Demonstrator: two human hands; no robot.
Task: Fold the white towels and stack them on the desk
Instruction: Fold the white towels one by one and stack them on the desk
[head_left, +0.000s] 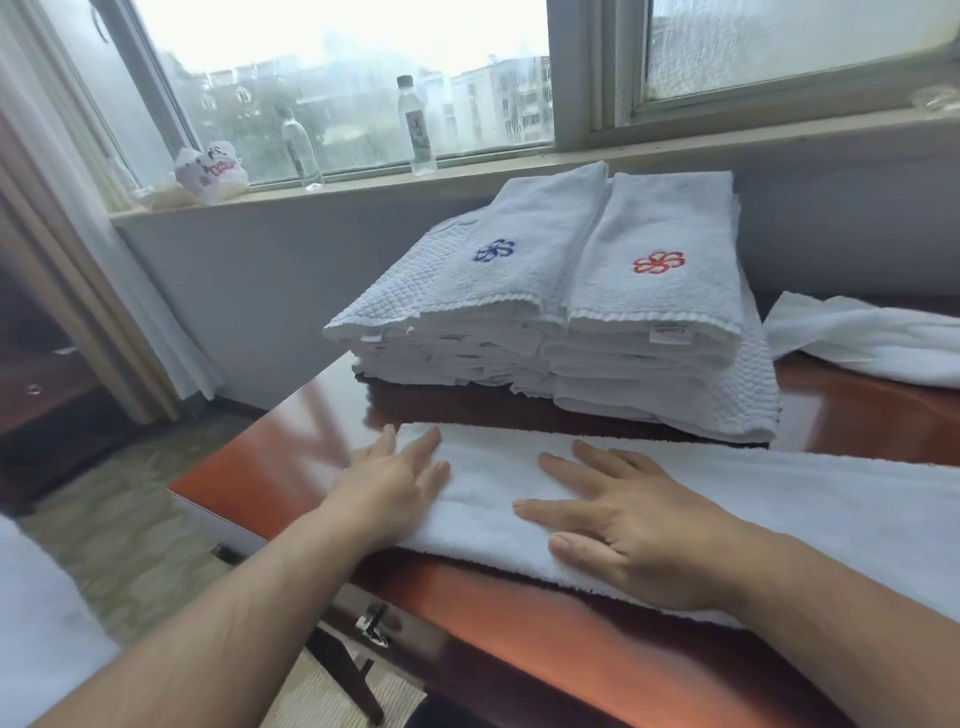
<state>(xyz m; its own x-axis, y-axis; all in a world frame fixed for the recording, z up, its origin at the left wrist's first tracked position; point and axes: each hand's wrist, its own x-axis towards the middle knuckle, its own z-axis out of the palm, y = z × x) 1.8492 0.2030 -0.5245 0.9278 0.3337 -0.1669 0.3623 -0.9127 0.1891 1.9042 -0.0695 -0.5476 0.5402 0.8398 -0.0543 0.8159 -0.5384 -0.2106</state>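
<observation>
A long white towel (805, 509), folded into a strip, lies across the front of the glossy wooden desk (519, 623). My left hand (400, 483) lies flat on the strip's left end, fingers straight. My right hand (623, 525) presses flat on the strip a little to the right, fingers spread. Behind the strip stand two side-by-side stacks of folded white towels: the left stack (467, 312) has a blue flower logo on top, the right stack (660, 322) a red one. An unfolded white towel (872, 338) lies crumpled at the back right of the desk.
Behind the desk runs a window sill (363, 192) with two clear bottles (415, 124) and a crumpled plastic bag (210, 171). A curtain (67, 260) hangs at the left. Patterned carpet (119, 519) lies left of the desk's edge. A white bed corner (36, 623) shows bottom left.
</observation>
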